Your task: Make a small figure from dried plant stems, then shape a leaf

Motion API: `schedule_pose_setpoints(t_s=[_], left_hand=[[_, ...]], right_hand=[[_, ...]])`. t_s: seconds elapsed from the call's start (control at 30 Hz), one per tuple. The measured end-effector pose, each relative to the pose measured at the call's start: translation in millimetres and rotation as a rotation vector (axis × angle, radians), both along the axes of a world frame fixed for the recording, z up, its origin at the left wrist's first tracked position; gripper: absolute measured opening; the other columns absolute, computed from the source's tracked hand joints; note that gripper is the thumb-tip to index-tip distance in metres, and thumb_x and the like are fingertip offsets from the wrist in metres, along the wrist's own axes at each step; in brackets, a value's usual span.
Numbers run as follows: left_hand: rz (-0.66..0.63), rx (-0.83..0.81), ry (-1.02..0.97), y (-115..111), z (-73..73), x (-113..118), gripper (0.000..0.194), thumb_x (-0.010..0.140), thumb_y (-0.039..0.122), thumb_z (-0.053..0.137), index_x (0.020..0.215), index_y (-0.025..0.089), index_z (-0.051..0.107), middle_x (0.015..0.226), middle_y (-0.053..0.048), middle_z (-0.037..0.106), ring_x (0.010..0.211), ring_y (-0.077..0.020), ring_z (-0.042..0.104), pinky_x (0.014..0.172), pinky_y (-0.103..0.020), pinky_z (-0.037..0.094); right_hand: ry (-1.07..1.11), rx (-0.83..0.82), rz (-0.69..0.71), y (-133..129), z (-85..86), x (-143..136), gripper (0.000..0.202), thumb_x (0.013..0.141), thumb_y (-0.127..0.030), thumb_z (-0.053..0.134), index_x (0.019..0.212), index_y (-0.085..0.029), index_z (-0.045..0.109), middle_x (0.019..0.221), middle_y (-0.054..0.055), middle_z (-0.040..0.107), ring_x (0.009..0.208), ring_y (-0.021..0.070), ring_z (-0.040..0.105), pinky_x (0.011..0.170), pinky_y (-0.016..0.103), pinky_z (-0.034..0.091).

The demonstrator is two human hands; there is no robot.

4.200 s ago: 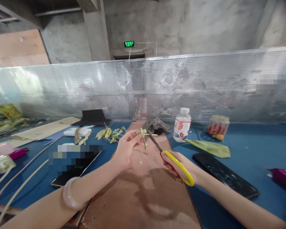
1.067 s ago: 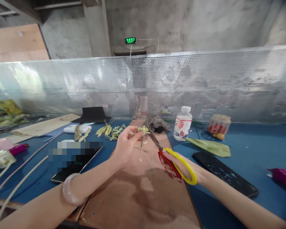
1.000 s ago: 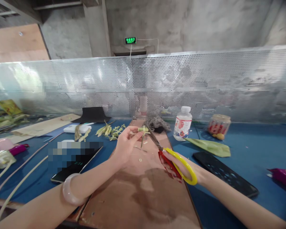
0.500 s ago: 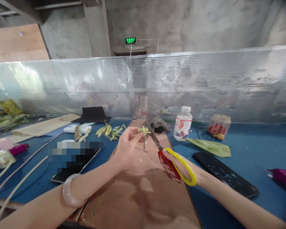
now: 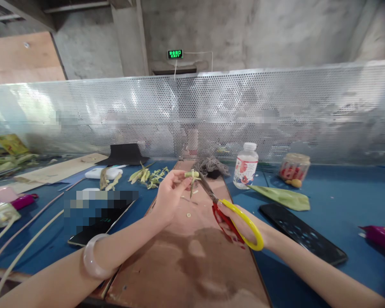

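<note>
Between the fingertips of my left hand is a small green plant piece, with pale strips around it and a thin stem hanging down. My right hand is closed round the red and yellow handles of the scissors. The scissor blades point up and left, and their tips are at the right side of the plant piece. Whether the tips touch it is too small to tell. Both hands are above the brown wooden board.
Right of the board are a white-capped bottle, a jar, a green leaf and a black phone. Grey string lies behind the hands. On the left are another phone, wilted leaves and cables.
The scissor blades look closer together. The hanging stem has tilted slightly left, and a small pale scrap now shows on the board beside it. Both hands keep their hold.
</note>
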State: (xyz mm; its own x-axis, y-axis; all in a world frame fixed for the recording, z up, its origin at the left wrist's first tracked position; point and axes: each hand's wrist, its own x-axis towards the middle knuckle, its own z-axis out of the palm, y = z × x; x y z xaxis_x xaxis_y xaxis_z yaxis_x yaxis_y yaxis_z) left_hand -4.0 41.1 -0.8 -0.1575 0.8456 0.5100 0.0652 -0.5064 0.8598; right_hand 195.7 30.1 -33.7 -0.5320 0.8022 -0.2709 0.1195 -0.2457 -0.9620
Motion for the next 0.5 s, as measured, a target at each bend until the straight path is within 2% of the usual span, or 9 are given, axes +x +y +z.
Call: schedule_pose_setpoints(t_s=[0.23,0.5], left_hand=[[0.021,0.019,0.043,-0.6,1.9,-0.5,0.023,0.075,0.033,0.067,0.09,0.018,0.059,0.081,-0.001,0.064,0.067,-0.0127,0.061,0.068,-0.027,0.049],[0.041,0.059,0.08,1.2,2.2,-1.6,0.017,0.075,0.027,0.066,0.089,0.019,0.062,0.088,-0.002,0.066,0.067,-0.0114,0.059,0.066,-0.025,0.048]], right_hand=[[-0.033,-0.002,-0.018,-5.5,6.2,-2.4,0.043,0.084,-0.059,0.043,0.065,-0.021,0.041,0.04,-0.009,0.035,0.028,0.0058,0.029,0.023,0.016,0.027],[-0.038,-0.049,-0.031,-0.5,-1.8,0.4,0.047,0.076,-0.067,0.047,0.066,-0.022,0.041,0.044,-0.009,0.033,0.029,0.006,0.028,0.022,0.016,0.025]])
